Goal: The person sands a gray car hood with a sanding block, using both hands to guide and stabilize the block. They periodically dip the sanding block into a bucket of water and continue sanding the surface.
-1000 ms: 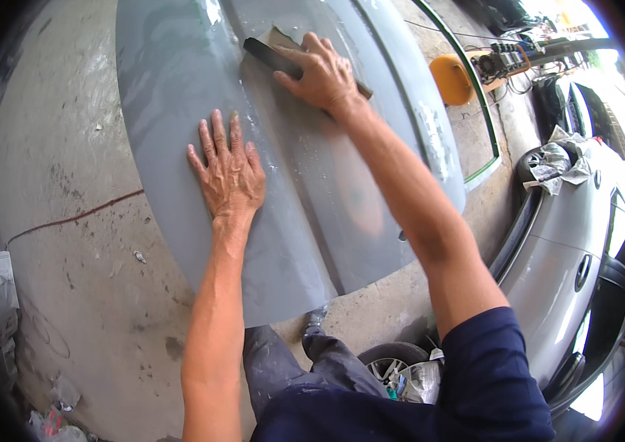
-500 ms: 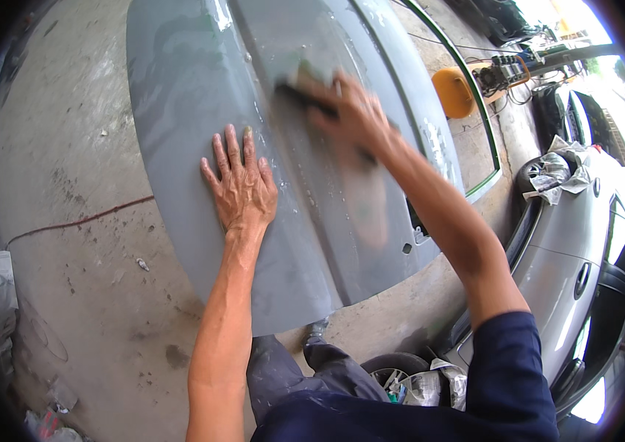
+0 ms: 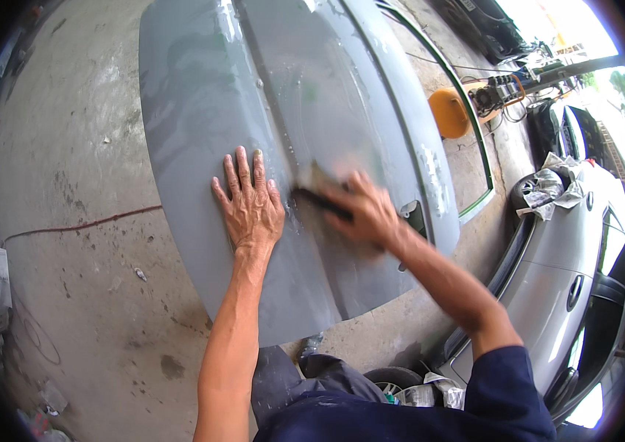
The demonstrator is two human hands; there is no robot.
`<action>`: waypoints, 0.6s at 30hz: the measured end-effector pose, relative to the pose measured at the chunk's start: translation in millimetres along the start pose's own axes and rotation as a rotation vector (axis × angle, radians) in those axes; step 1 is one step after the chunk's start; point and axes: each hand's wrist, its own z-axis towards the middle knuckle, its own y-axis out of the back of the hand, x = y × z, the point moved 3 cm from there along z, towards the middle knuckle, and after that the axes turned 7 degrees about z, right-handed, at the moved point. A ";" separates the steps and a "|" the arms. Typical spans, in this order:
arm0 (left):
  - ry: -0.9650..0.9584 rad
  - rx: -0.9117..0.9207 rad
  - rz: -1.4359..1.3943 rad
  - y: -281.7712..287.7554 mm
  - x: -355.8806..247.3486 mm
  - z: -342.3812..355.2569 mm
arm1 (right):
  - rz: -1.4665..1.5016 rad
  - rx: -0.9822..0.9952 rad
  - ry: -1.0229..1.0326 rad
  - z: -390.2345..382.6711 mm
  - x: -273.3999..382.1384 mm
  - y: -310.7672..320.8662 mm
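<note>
A grey-primed car door [image 3: 194, 103] lies flat in front of me, with whitish patches and a few greenish spots on its surface. My left hand [image 3: 255, 214] rests flat on the panel, fingers spread, left of the long crease. Right of that crease, my right hand [image 3: 371, 212] grips a dark, long sanding block [image 3: 321, 202] against the panel. Motion smears the block and the fingers, and the palm hides part of it. The door's handle opening [image 3: 414, 215] shows just beyond my right wrist.
A silver car [image 3: 548, 272] stands close on the right, with crumpled paper [image 3: 552, 188] on it. Farther back is a yellow-orange air compressor [image 3: 451, 112]. A reddish hose [image 3: 84, 226] crosses the concrete floor [image 3: 91, 295] on the left. Near my legs lies a wheel [image 3: 393, 379].
My right hand has drawn the sanding block down the panel toward me. My left hand stays flat on the door; the whole view has shifted slightly.
</note>
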 end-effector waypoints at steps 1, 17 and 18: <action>-0.003 0.009 0.001 -2.2 0.1 -0.9 | -0.036 -0.033 0.007 44.4 -12.8 2.4; 0.059 -0.042 -0.237 -8.0 13.0 5.3 | 0.127 -0.106 -0.038 -161.2 62.4 -37.7; 0.060 0.006 -0.198 -9.3 11.7 5.7 | 0.134 -0.113 -0.024 -190.9 67.7 -40.8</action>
